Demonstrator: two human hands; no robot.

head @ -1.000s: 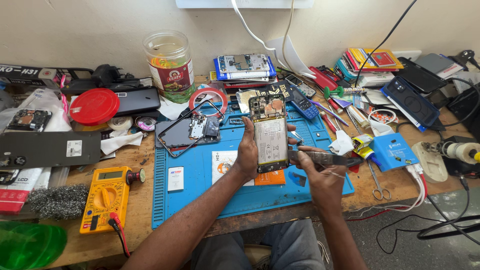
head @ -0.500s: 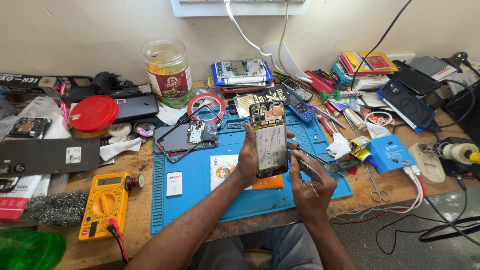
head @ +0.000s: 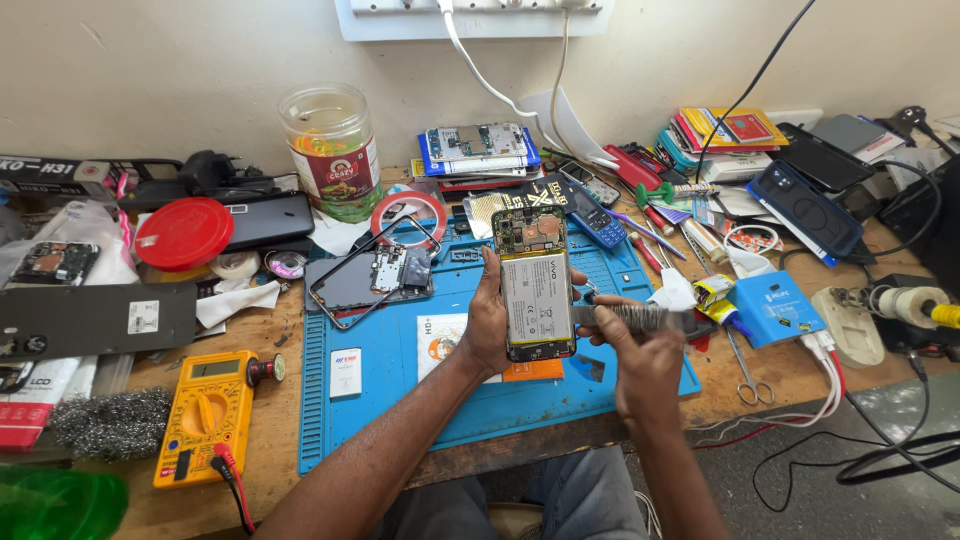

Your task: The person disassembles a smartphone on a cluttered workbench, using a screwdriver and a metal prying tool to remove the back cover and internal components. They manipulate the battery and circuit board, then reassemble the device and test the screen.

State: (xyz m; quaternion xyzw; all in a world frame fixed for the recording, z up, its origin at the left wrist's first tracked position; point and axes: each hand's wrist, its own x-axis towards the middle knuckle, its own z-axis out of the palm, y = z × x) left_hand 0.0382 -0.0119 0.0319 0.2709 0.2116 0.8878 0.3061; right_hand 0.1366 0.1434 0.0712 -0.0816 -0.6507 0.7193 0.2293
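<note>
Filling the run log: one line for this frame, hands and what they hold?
left hand: holds opened phone, back off, battery showing | right hand: holds metal tool at phone's right edge | below: blue mat

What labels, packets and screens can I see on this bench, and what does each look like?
Jar label: red band on a clear plastic jar, back left.
Multimeter screen: small grey rectangle on the yellow meter, front left.
Battery label: pale rectangle on the opened phone in the left hand.
Small packet: white, on the blue mat.
</note>
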